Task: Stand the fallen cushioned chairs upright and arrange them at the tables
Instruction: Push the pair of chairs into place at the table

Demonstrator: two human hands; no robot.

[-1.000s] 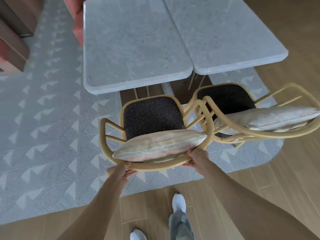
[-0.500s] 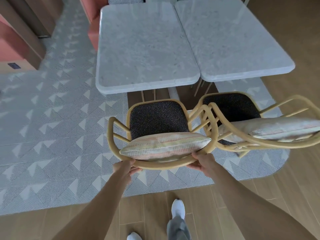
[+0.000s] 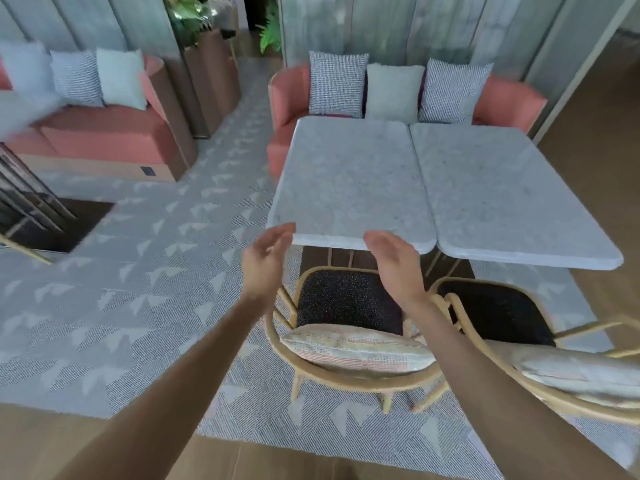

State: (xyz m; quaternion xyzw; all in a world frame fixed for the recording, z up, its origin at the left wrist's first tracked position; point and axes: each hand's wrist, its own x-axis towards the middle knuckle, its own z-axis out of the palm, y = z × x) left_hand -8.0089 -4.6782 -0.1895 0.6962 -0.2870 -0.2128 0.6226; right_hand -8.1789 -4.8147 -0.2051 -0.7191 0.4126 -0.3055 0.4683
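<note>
Two chairs (image 3: 349,327) (image 3: 498,317) upright, two tables (image 3: 346,181) (image 3: 512,195), hands (image 3: 265,261) (image 3: 394,261) empty.

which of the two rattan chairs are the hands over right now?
The left rattan chair with the black speckled seat, at the left marble table. Both open hands, left hand and right hand, hover above it; the right rattan chair sits clear beside them.

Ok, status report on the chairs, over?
Left hand open, right hand open, both off the chair. Two chairs upright at the tables. Nothing in the way.
</note>
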